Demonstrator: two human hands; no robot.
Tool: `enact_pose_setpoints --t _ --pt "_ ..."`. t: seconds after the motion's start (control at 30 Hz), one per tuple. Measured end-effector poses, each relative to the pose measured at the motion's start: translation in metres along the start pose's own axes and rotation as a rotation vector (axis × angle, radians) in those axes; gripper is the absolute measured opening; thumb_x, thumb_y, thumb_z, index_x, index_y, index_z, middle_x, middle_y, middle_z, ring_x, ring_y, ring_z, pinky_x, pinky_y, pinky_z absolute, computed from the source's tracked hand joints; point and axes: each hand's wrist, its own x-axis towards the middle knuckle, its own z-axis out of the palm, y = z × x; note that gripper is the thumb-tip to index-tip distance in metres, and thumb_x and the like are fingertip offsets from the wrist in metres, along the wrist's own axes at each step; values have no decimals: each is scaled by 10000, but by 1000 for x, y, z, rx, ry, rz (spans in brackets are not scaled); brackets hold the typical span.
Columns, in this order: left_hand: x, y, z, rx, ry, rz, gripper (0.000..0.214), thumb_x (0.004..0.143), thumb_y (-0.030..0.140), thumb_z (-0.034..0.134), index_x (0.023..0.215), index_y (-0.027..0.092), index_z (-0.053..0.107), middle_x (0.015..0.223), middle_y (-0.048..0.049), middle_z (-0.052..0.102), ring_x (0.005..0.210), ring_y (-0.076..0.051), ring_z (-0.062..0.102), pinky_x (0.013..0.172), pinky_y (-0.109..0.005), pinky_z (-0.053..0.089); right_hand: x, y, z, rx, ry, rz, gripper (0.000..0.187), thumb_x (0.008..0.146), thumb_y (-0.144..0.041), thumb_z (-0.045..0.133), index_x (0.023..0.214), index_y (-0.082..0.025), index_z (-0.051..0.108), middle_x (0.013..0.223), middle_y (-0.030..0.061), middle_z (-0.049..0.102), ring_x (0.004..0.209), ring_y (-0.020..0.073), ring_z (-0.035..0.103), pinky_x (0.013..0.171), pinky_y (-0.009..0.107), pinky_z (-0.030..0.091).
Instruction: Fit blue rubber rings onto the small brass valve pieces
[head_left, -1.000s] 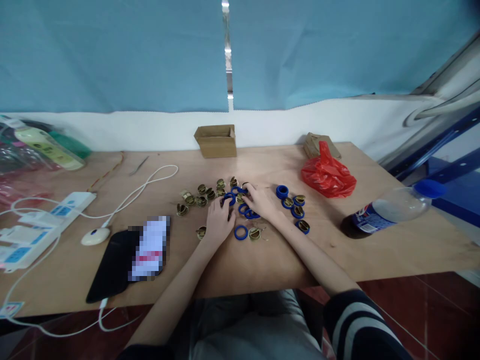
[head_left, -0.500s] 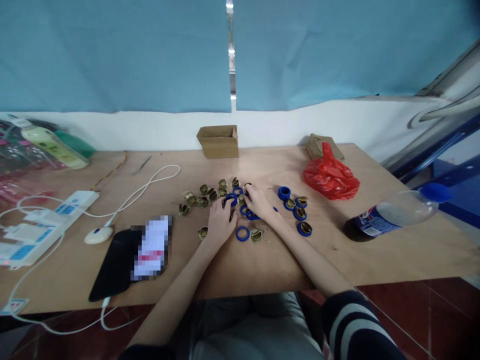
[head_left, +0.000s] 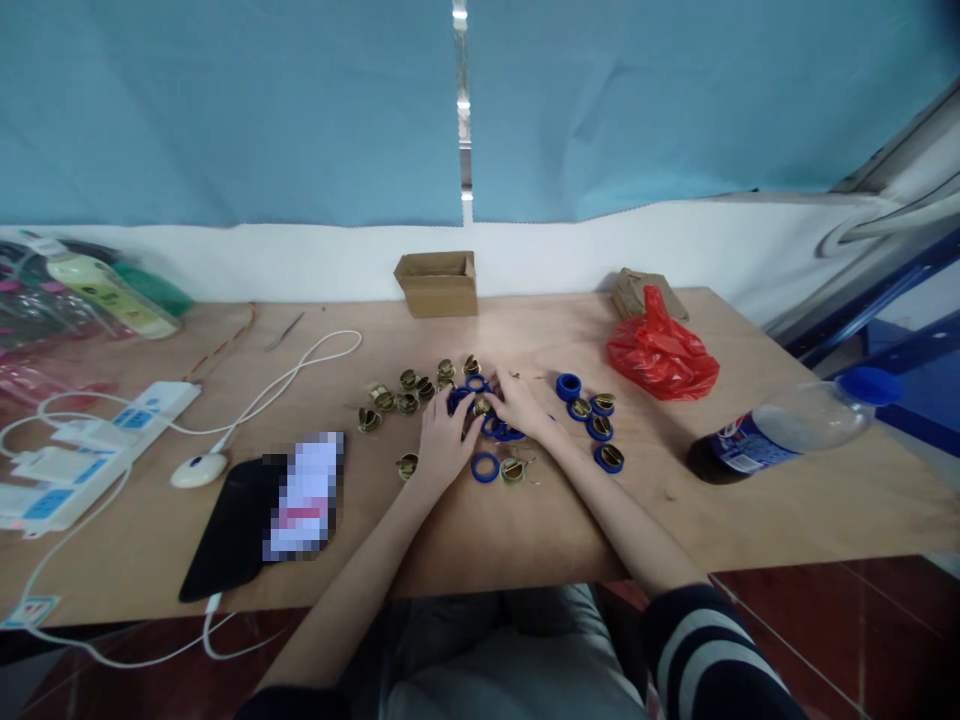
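- A blue cloth [head_left: 225, 120] covers the wall behind a wooden worktop [head_left: 517, 535], with a cardboard box [head_left: 439, 292] at its far side.
- Compared with half a second ago, the left hand [head_left: 444, 440] has its thumb farther right, now beside a brass piece [head_left: 482, 405]; the blue rings [head_left: 485, 479] and the brass pairs at right lie as before.
- That brass piece sits between the two hands, just right of the left thumb and just left of the right hand [head_left: 519, 405].
- The left hand's thumb stands apart from its curved fingers; the right hand is bent inward. I cannot tell whether either pinches the piece.
- Both forearms cross the near edge. Wood shows between the pieces and the phone [head_left: 304, 495] at left, and toward the bottle [head_left: 780, 430] at right; the red bag [head_left: 664, 350] lies far right.
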Motion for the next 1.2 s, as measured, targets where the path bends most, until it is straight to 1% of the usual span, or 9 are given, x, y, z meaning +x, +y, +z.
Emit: enact_pose_setpoints --t 0.2,0.37,0.47,0.6,0.7,0.83,0.9,1.0,1.2 --pt "4 -2 7 -14 -44 -7 321 953 370 557 1168 176 694 1388 -193 541 1315 -360 483 1116 -537 384 -2 8 7 286 38 53 224 851 -129 566 1043 -201 477 911 6 595 779 148 599 764 299 518" --pt "5 -3 8 -25 -33 -8 304 928 381 603 1126 164 682 1349 -192 569 1286 -359 503 1105 -533 393 -1 7 10 470 13 97 243 850 -196 604 1048 -204 463 824 -32 564 722 140 588 715 289 525" --pt "6 -2 7 -64 -14 -27 257 922 333 606 1097 157 668 1319 -192 585 1271 -347 517 1094 -521 405 -2 -2 2 445 59 85 205 885 -213 571 1067 -206 477 884 1 619 769 153 616 747 309 536" --pt "8 2 0 -143 66 -33 259 934 299 582 1153 165 622 1324 -172 593 1291 -319 517 1126 -516 386 -7 -20 -19 332 140 24 156 927 -209 533 1082 -196 523 995 56 679 903 183 654 872 364 529" --pt "10 6 -6 -299 122 -33 285 958 277 532 1220 172 569 1345 -164 591 1310 -286 525 1138 -504 398 -13 -29 -31 368 156 43 163 939 -215 525 1099 -197 551 989 58 690 894 188 665 867 371 538" --pt "8 9 -5 -626 77 -133 331 981 280 473 1297 186 498 1306 -152 624 1219 -239 620 1028 -421 523 -24 -31 -38 665 80 112 174 942 -299 552 1089 -210 574 919 31 674 758 155 666 744 320 571" --pt "7 11 -2 -771 52 -209 328 963 301 512 1273 195 505 1251 -140 653 1153 -232 662 960 -389 564 -30 -32 -39 777 29 138 218 918 -356 605 1084 -215 594 859 11 661 702 144 660 684 296 571" --pt "6 17 -2 -967 33 -276 350 905 331 614 1217 202 523 1218 -126 668 1105 -232 690 932 -385 585 -36 -39 -43 852 1 137 231 886 -387 660 1044 -221 630 831 1 667 657 131 652 650 280 564" --pt "8 28 -17 -1157 -82 -333 392 815 367 744 1149 200 625 1195 -104 703 1084 -253 708 946 -409 594 -40 -55 -46 821 -38 146 200 874 -375 680 1018 -239 659 826 -3 667 641 133 637 640 288 566"
